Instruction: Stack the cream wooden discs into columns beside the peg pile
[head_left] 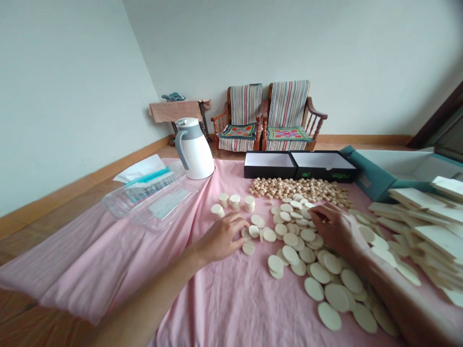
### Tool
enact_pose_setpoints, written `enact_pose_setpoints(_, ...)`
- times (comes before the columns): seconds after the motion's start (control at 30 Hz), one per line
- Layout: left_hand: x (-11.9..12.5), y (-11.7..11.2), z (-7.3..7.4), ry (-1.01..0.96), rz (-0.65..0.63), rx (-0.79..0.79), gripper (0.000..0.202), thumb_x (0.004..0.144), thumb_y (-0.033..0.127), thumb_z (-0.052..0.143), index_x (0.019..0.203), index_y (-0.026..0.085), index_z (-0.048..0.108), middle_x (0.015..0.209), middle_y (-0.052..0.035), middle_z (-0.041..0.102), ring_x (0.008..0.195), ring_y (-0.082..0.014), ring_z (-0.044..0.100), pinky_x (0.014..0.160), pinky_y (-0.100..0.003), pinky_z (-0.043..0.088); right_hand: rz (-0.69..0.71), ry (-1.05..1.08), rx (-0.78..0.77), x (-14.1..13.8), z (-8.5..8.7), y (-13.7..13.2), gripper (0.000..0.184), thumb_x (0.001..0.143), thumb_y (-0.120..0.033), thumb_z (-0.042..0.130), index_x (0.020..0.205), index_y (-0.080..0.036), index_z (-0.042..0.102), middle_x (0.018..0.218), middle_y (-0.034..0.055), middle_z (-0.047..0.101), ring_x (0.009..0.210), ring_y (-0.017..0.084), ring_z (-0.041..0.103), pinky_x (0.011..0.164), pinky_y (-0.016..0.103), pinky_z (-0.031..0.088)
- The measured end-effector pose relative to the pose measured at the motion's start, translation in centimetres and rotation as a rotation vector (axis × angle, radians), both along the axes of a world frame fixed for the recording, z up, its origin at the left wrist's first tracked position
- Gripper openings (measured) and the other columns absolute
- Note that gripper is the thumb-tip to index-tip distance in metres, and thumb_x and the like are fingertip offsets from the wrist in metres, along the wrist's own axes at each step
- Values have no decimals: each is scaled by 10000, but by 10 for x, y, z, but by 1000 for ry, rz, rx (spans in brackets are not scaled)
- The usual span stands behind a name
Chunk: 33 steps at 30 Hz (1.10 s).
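My left hand (224, 237) rests low over the pink cloth, thumb and forefinger apart around a few loose pale wooden discs (253, 232). Just beyond it stand several short stacks of discs (235, 202). Over the upper right of a wide pile of round wooden discs (290, 239) is my right hand (334, 226), its fingers curled together at the edge of the pile. Whatever lies between those fingertips is hidden. Larger discs (337, 297) spread toward me beside my right forearm.
Small wooden balls (296, 189) lie behind the discs, before two black boxes (269, 172). A teal box (379, 188) and stacked wooden boards (439, 241) stand right. A white jug (198, 156) and clear plastic packaging (170, 212) are left, on pink cloth (231, 299).
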State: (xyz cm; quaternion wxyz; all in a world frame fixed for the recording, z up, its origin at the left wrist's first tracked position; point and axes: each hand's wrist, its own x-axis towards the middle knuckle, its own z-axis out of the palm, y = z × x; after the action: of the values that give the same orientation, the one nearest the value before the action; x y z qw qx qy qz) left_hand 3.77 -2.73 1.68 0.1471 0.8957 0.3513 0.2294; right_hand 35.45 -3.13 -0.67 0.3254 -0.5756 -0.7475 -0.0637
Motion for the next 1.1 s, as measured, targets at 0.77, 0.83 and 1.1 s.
enact_pose_setpoints(0.77,0,-17,-2,12,-28,-67,375,765,99,573,1118,223,550,1063,-33,622,1007,-191,558,886,-324,447,12,21,-18,0,0,0,192,856,-278,473,779,-199,629,788,29,618,727,147,562,648,250,408)
enact_pose_setpoints(0.83,-6,-14,-4,0,6,-44,352,766,105,574,1099,216,552,1053,-35,622,1000,-188,562,885,-323,451,15,24,-19,-1,0,0,190,859,-277,473,775,-197,623,781,28,614,721,145,556,647,250,407)
enact_pose_setpoints(1.1,-10,8,14,142,120,197,313,771,58,515,1051,190,554,1084,-59,608,1077,-217,503,958,-380,389,19,25,-9,0,-2,1,176,849,-263,481,766,-194,621,770,30,608,695,144,551,634,252,401)
